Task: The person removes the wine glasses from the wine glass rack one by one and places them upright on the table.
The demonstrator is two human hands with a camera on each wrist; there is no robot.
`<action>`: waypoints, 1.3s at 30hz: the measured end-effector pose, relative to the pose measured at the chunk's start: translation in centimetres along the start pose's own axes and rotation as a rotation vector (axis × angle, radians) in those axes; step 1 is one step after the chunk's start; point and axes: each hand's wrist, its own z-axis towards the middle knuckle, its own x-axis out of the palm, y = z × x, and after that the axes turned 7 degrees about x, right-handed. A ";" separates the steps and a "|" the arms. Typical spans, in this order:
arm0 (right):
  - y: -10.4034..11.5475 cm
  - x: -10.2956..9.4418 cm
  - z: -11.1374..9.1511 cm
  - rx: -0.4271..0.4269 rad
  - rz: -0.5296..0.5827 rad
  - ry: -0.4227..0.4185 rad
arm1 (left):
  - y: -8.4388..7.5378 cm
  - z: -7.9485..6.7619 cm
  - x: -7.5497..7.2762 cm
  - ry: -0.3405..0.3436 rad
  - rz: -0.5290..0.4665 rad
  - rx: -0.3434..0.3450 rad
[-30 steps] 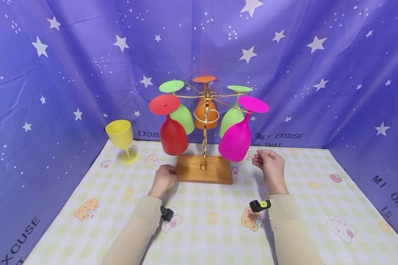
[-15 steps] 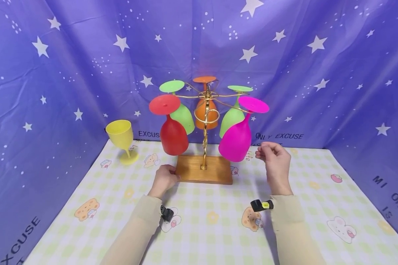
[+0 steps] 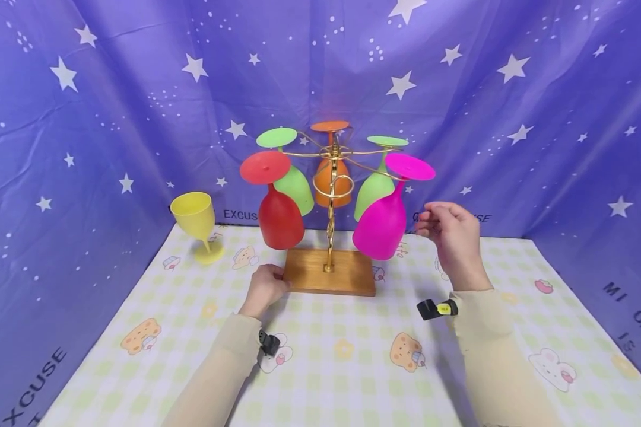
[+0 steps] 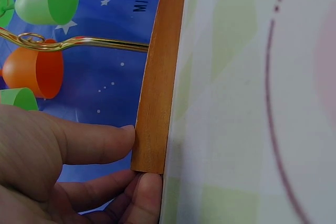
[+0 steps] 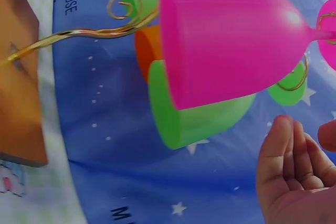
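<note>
A gold wire wine glass rack (image 3: 330, 222) stands on a wooden base (image 3: 347, 279). Upside down from its arms hang a red goblet (image 3: 280, 216), a magenta goblet (image 3: 380, 228), an orange goblet (image 3: 332, 181) and two green goblets (image 3: 296, 187). At the base's left end my left hand (image 3: 265, 290) grips the wood, thumb (image 4: 100, 142) on the top face and fingers against the end. Raised right of the magenta goblet, my right hand (image 3: 454, 240) holds nothing, its fingers loosely bent. In the right wrist view it is beside the magenta bowl, apart from it.
A yellow goblet (image 3: 194, 216) stands upright at the back left of the table. The checked tablecloth (image 3: 320, 379) has cartoon prints. A purple star-patterned curtain (image 3: 139, 107) closes in the back and both sides.
My right hand has risen and moved rightward, up beside the magenta goblet. The left hand, the rack and the goblets have stayed in place.
</note>
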 end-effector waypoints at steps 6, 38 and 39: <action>2.8 0.9 0.7 0.067 -0.019 0.092 | -0.1 -0.1 0.0 0.009 0.003 -0.001; 7.9 4.3 1.9 0.185 0.041 0.185 | 0.5 0.1 0.1 0.004 -0.008 0.007; 7.9 4.4 2.0 0.189 0.035 0.192 | 0.5 0.1 0.2 0.006 -0.008 0.005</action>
